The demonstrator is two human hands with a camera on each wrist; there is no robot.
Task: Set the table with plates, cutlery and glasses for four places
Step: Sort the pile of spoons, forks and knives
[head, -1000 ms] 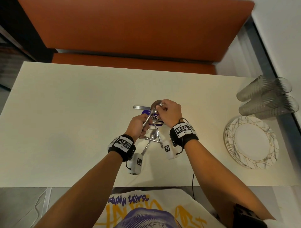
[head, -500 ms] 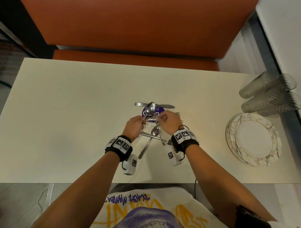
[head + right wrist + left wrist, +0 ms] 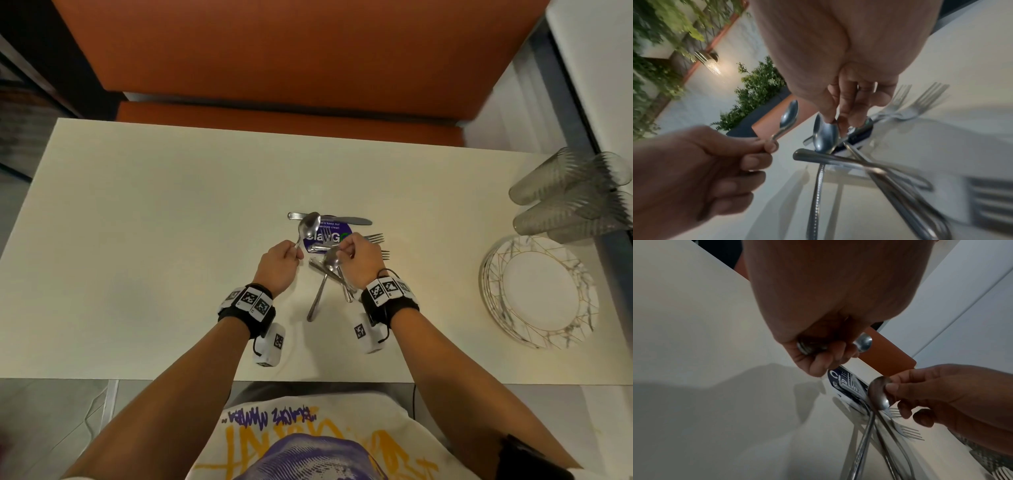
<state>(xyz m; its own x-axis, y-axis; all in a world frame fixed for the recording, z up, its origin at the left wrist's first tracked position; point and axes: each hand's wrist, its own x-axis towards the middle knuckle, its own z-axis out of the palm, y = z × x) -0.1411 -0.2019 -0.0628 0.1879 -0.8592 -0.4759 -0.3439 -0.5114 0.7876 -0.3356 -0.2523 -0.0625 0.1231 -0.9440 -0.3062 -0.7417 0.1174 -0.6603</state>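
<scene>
A pile of loose cutlery [image 3: 337, 274] lies at the middle of the cream table [image 3: 137, 222], over a round purple sticker [image 3: 330, 233]. My left hand [image 3: 279, 265] grips the handle of a spoon [image 3: 308, 226], bowl raised and pointing away from me. In the left wrist view that spoon's [image 3: 863, 342] bowl shows past my curled fingers. My right hand [image 3: 356, 260] pinches the bowl of a second spoon [image 3: 331, 262] [image 3: 825, 138], whose handle slopes down to the table. A knife [image 3: 329, 218] and forks [image 3: 375, 237] lie beyond my hands.
A stack of patterned plates [image 3: 541, 291] sits at the table's right edge, with several ribbed clear glasses [image 3: 572, 195] standing behind it. An orange bench [image 3: 291, 68] runs along the far side. The near table edge is just below my wrists.
The left hand has taken a spoon and drawn it left out of the pile. The right hand has dropped back toward me and now pinches a second spoon's bowl.
</scene>
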